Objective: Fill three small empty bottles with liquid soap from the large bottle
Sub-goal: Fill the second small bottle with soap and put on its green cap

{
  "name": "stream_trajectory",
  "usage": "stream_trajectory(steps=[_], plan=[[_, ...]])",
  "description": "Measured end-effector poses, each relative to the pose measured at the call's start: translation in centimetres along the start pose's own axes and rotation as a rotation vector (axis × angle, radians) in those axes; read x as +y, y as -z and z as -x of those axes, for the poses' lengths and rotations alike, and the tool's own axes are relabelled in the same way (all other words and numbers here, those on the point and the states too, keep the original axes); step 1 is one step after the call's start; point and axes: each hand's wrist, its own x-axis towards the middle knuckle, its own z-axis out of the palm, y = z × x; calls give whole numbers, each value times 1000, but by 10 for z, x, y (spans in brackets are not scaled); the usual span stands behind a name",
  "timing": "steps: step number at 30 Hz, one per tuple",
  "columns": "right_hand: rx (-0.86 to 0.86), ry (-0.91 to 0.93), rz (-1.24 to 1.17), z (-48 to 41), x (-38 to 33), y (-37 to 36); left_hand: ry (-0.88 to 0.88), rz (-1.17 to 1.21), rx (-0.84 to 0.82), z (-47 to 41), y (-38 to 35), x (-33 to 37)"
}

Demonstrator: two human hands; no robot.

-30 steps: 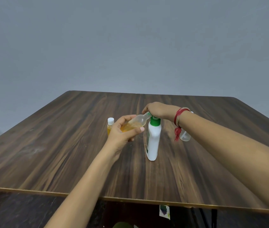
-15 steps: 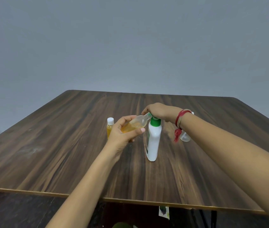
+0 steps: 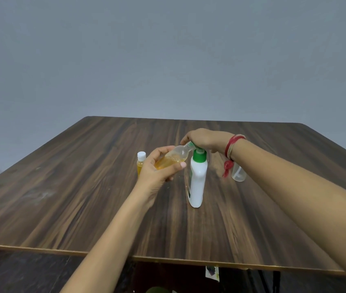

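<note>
Near the middle of the worktop [image 3: 83,197], the left fingers [image 3: 163,150] and thumb curl round a small bottle [image 3: 174,158] and grasp it at a tilt, neck raised toward the right, base sunk out of sight in the left hand [image 3: 159,168]. Amber liquid lies in its lower part. Its mouth meets the green spout of the large bottle [image 3: 197,182], but that joint is partly covered by the right fingers [image 3: 185,140], which bend down over the pump head and clasp it. The head is mostly hidden under the right hand [image 3: 205,139]. The large bottle stands upright, white, with a label on its left side seen edge-on and unreadable. Just left of the left hand stands a capped bottle [image 3: 140,163] of yellow liquid, its lower right side hidden behind that hand. To the right, apart from the large bottle, a clear bottle [image 3: 238,173] stands, its top hidden behind the right wrist and a red thread [image 3: 230,153] tied there. Both forearms are cut off by the frame. Under the near edge, a scrap of paper [image 3: 212,272] is too small to make out.
</note>
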Motion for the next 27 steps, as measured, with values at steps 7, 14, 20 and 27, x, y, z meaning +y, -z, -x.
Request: stream_trajectory(steps=[7, 14, 20, 27], plan=[[-25, -15, 10, 6, -2, 4, 9, 12, 2, 1, -3, -2], [1, -42, -40, 11, -3, -1, 5, 14, -6, 2, -3, -4], [8, -35, -8, 17, -5, -1, 10, 4, 11, 1, -3, -5], [21, -37, -25, 17, -5, -1, -7, -16, 10, 2, -2, 1]])
